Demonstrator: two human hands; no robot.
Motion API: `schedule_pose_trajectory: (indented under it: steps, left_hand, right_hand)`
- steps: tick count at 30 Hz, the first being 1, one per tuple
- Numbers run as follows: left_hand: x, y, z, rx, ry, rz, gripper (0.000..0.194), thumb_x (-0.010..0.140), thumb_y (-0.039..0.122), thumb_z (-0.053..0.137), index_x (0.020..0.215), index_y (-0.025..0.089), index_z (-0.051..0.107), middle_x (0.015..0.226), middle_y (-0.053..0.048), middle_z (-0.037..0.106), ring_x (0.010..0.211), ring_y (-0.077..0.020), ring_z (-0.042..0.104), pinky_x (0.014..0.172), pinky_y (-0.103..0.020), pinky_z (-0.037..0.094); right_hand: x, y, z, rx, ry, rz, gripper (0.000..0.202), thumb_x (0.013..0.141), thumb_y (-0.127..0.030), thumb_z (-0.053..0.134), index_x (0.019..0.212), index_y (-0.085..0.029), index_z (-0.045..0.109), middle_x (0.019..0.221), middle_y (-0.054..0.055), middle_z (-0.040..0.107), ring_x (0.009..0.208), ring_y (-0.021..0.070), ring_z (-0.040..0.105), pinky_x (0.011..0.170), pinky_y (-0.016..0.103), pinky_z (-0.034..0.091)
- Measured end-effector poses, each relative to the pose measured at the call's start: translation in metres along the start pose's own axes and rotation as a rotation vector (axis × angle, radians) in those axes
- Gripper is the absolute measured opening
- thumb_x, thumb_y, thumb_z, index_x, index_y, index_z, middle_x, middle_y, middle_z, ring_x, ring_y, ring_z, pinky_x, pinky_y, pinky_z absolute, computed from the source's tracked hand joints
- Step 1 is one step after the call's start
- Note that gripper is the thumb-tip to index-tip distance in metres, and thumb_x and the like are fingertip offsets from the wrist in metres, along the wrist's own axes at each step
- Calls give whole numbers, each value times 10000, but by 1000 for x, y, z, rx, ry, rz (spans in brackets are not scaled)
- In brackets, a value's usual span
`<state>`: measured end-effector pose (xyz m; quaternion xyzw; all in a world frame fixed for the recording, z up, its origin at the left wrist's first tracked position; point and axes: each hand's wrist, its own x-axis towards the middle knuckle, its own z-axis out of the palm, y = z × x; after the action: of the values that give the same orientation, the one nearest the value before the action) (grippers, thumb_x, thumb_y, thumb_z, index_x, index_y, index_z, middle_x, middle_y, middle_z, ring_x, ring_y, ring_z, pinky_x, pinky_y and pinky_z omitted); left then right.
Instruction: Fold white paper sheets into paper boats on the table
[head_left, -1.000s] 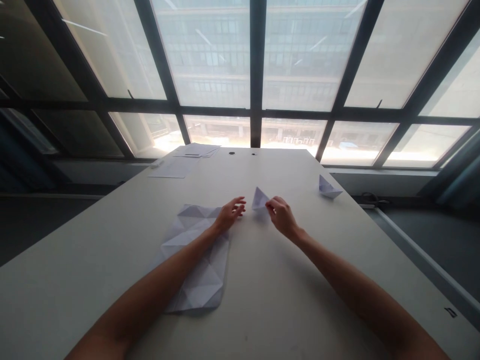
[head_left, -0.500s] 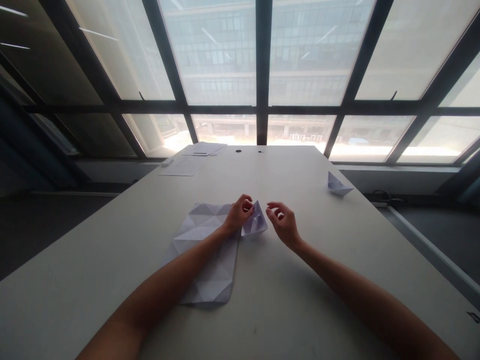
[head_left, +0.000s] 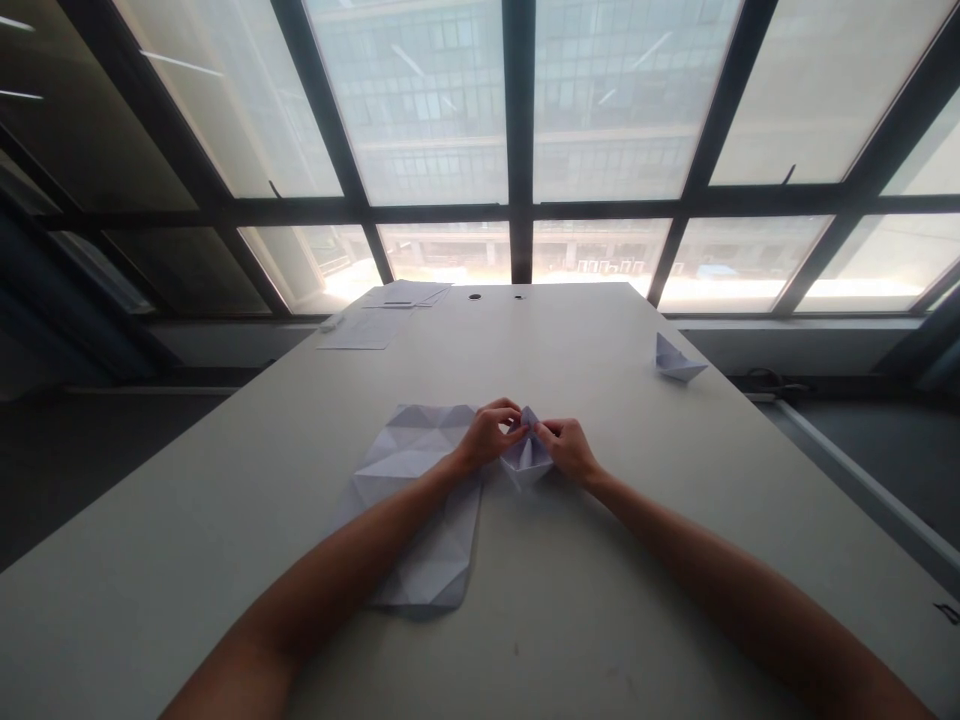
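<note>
Between my two hands is a small white paper boat [head_left: 527, 462], its pointed end tipped toward me and its folds partly covered by fingers. My left hand [head_left: 489, 432] pinches its far left side, fingers closed on the paper. On the right edge, my right hand [head_left: 568, 447] grips it with thumb and fingertips. Under my left forearm lies a creased white sheet of paper [head_left: 420, 560], marked with triangular folds.
A second paper boat [head_left: 679, 362] stands near the right edge of the white table [head_left: 600, 600]. Several flat paper sheets [head_left: 360, 328] lie at the far left. Two small holes are at the table's far end, before the large windows [head_left: 442, 100].
My right hand has moved left and taken hold of the paper boat. The boat and my left hand have shifted slightly right.
</note>
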<state>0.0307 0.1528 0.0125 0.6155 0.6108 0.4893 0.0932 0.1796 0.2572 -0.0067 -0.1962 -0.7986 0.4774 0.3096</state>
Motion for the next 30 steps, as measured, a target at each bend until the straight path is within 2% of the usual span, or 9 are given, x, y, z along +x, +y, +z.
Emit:
schedule_pose_trajectory:
  steps: [3,6,9,12,14,16,21,26,30]
  left_hand:
    - [0,-2,0,-116,-11,-51,223,859,358,650,821,145,705,972,-89,630,848,-165,626,733,-279,545]
    - [1,-4,-3,-250,-31,-124,287,824,414,683,763,134,663,1044,-100,604,942,-190,608,738,-270,534]
    - [2,-4,-4,-349,-36,-169,338,782,453,721,737,128,639,1091,-105,607,988,-205,601,791,-282,510]
    - [2,-2,-4,-442,-38,-222,358,794,475,706,754,123,650,1098,-110,635,932,-200,622,792,-291,503]
    - [2,0,-3,-454,-26,-225,341,819,467,685,809,126,687,1060,-102,657,911,-198,625,793,-293,501]
    - [2,1,-4,-430,-13,-193,315,854,441,656,883,135,724,1045,-97,663,943,-203,620,831,-298,492]
    - [0,2,-6,-410,-80,-128,341,938,425,537,1006,174,758,1158,-104,616,1087,-232,586,949,-339,460]
    - [1,-1,-1,-423,-199,-15,335,886,403,621,1136,208,727,1130,-110,567,1048,-235,584,933,-372,474]
    - [0,-6,5,-304,-146,61,360,883,272,624,1238,232,665,1188,-107,520,1017,-205,579,868,-328,505]
  right_hand:
    - [0,2,-1,-5,20,6,403,870,-404,501,595,-143,640,531,-17,506,510,113,445,472,225,285]
    - [0,2,-1,3,19,-11,414,885,-422,491,631,-146,666,567,-5,558,543,133,500,495,228,334]
    - [-1,1,-1,23,43,-70,306,889,-398,517,885,-159,708,779,33,661,656,159,580,562,246,429]
    - [-5,-4,-2,-105,187,-187,265,851,-304,592,1091,-203,639,1024,77,626,814,181,586,641,285,482]
    - [-7,-8,-4,-274,203,-287,166,867,-247,579,1015,-224,650,1018,75,593,895,199,554,714,314,481]
    - [-10,-13,-5,-418,159,-353,107,895,-237,561,920,-230,664,970,69,579,930,212,523,773,335,460]
    - [-10,-19,-7,-587,192,-310,193,860,-403,646,836,-211,662,898,66,571,889,225,496,796,353,420]
    - [-5,-13,-7,-602,240,-216,253,884,-377,600,695,-212,637,822,54,579,846,213,508,750,331,394]
    - [-1,-9,-7,-441,278,-173,155,824,-273,604,684,-205,615,818,36,590,817,191,526,723,306,396]
